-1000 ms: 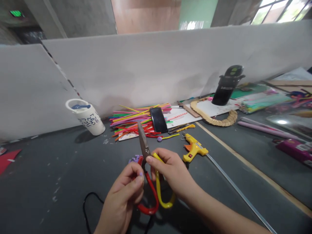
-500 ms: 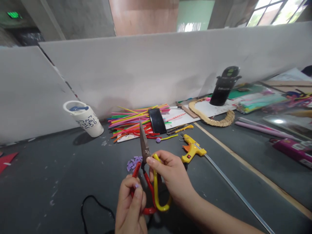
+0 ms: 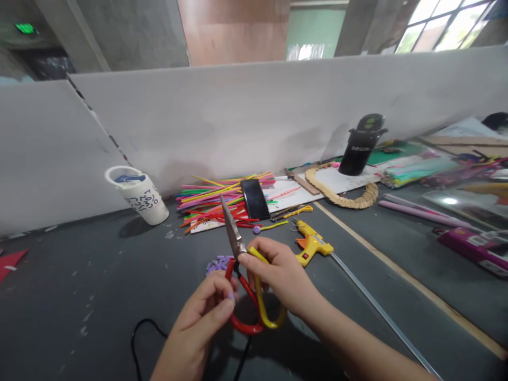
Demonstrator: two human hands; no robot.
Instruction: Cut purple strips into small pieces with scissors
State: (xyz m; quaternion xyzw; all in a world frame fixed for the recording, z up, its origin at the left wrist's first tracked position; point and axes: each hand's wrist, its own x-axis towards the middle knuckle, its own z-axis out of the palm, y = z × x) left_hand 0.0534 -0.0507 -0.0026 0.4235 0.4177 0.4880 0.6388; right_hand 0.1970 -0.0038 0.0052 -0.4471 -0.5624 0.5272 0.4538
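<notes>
My right hand (image 3: pixel 278 270) grips a pair of scissors (image 3: pixel 233 230) by the yellow handle. Their blades point up and away from me and look closed together. Beside the red handle loop, my left hand (image 3: pixel 204 312) pinches a small purple piece (image 3: pixel 230 296) between thumb and finger. Whether the left fingers also touch the red handle I cannot tell. Just beyond the left hand lies a pile of small purple pieces (image 3: pixel 218 263), partly covered by that hand. Farther out is a yellow-green stem with a purple ball (image 3: pixel 257 229) at its end.
A yellow glue gun (image 3: pixel 311 243) with a long clear glue stick lies to the right. Behind are colourful pipe cleaners (image 3: pixel 210 196), a black phone (image 3: pixel 255 198) and a woven loop (image 3: pixel 345 201). A white cup (image 3: pixel 148 203) stands left, a black tumbler (image 3: pixel 359 151) at back right.
My left hand has turned and dropped lower, its fingers now at the red handle's left side. The scissors have tilted slightly further left. The camera view has shifted a little.
</notes>
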